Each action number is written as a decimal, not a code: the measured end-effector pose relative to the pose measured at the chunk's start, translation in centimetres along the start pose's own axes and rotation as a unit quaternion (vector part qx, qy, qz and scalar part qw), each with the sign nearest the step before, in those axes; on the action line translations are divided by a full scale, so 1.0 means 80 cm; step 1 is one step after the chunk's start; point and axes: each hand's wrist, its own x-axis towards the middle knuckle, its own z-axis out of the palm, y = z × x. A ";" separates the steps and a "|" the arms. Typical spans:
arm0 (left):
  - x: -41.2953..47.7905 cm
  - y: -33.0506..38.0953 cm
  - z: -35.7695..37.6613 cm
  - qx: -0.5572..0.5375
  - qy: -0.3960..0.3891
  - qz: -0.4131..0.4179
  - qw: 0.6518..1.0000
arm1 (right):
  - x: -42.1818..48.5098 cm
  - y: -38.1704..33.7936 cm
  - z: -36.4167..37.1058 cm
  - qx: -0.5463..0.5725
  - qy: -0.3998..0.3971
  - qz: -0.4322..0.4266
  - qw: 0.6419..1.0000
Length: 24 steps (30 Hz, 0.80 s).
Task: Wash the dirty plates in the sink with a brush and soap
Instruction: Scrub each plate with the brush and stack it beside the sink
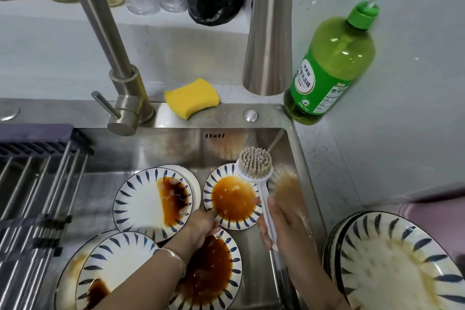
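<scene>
Left hand [205, 221] grips the near rim of a round white plate with blue rim dashes [232, 200], which holds a pool of orange-brown sauce and sits toward the back right of the stainless steel sink [176, 143]. Right hand [276, 219], just beside it and apart from the left, has its fingers curled round the handle of a white plastic dish brush [254, 166]. The brush's round head is raised over the held plate's far-right rim, beige bristles facing the camera.

Under the left forearm lies a matching plate flooded with dark sauce [208, 267], its far rim tucked beneath the held one. To the left a half-stained matching plate [151, 201] overlaps another behind it, and two more stacked plates [113, 264] lie at the sink's near-left corner. A rack of steel rods [37, 184] spans the sink's left side.

On the sink's back ledge stand a brushed-steel faucet [120, 83] and a yellow sponge [191, 98]. A green pump bottle of dish soap [329, 65] stands on the pale counter [377, 146] at the sink's back-right corner. A blurred stack of matching plates [392, 259] sits on the counter along the sink's right edge.
</scene>
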 end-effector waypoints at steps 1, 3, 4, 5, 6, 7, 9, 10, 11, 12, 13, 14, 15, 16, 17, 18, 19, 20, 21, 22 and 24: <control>0.001 0.000 0.001 0.012 0.003 0.003 1.000 | 0.001 0.000 0.000 -0.001 0.001 0.002 1.000; 0.000 0.002 0.003 0.027 0.003 0.009 1.000 | 0.002 -0.001 0.000 0.003 0.004 0.007 1.000; 0.000 0.003 0.003 0.033 0.001 0.010 0.999 | 0.002 -0.001 0.000 0.007 0.006 0.009 1.000; 0.000 0.004 0.002 0.038 -0.002 0.011 0.999 | 0.001 -0.003 0.001 0.010 0.006 0.009 1.000; -0.002 0.004 0.002 0.038 -0.006 0.012 0.999 | 0.000 -0.004 0.002 0.011 0.008 0.007 1.000; -0.004 0.004 0.002 0.036 -0.010 0.016 0.999 | -0.001 -0.006 0.003 0.012 0.012 0.006 1.000; -0.009 0.001 0.002 0.022 -0.021 0.026 0.999 | -0.003 -0.007 0.004 0.016 0.018 0.007 1.000; -0.010 0.000 0.002 0.019 -0.025 0.037 0.999 | -0.003 -0.006 0.003 0.015 0.021 0.007 1.000; -0.013 0.000 0.003 0.024 -0.028 0.052 0.998 | -0.004 -0.007 0.003 0.012 0.023 0.005 1.000; -0.016 0.001 0.005 0.036 -0.028 0.068 0.997 | -0.004 -0.007 0.004 0.009 0.025 0.002 1.000; -0.021 0.002 0.006 0.047 -0.026 0.086 0.995 | -0.006 -0.008 0.004 0.010 0.029 0.000 1.000; -0.025 0.004 0.006 0.056 -0.021 0.103 0.993 | -0.007 -0.010 0.004 0.015 0.032 -0.003 0.999; -0.030 0.008 0.006 0.062 -0.018 0.119 0.991 | -0.008 -0.010 0.003 0.020 0.034 -0.007 0.999; -0.036 0.013 0.004 0.071 -0.014 0.128 0.989 | -0.011 -0.012 0.002 0.024 0.038 -0.009 0.999; -0.040 0.017 0.002 0.075 -0.013 0.135 0.988 | -0.012 -0.013 0.000 0.027 0.040 -0.009 0.999; -0.045 0.023 -0.002 0.082 -0.013 0.136 0.987 | -0.014 -0.014 -0.001 0.028 0.040 -0.010 0.999; -0.048 0.030 -0.007 0.089 -0.014 0.141 0.986 | -0.016 -0.015 -0.002 0.029 0.038 -0.012 0.999; -0.052 0.037 -0.014 0.110 -0.013 0.150 0.982 | -0.019 -0.017 -0.001 0.029 0.038 -0.012 0.999; -0.055 0.044 -0.020 0.144 -0.011 0.164 0.976 | -0.021 -0.018 0.000 0.030 0.038 -0.011 0.999; -0.058 0.052 -0.027 0.197 0.000 0.186 0.963 | -0.024 -0.021 0.002 0.027 0.039 -0.009 0.999; -0.067 0.065 -0.041 0.330 0.036 0.228 0.915 | -0.028 -0.026 0.005 0.008 0.041 -0.002 0.999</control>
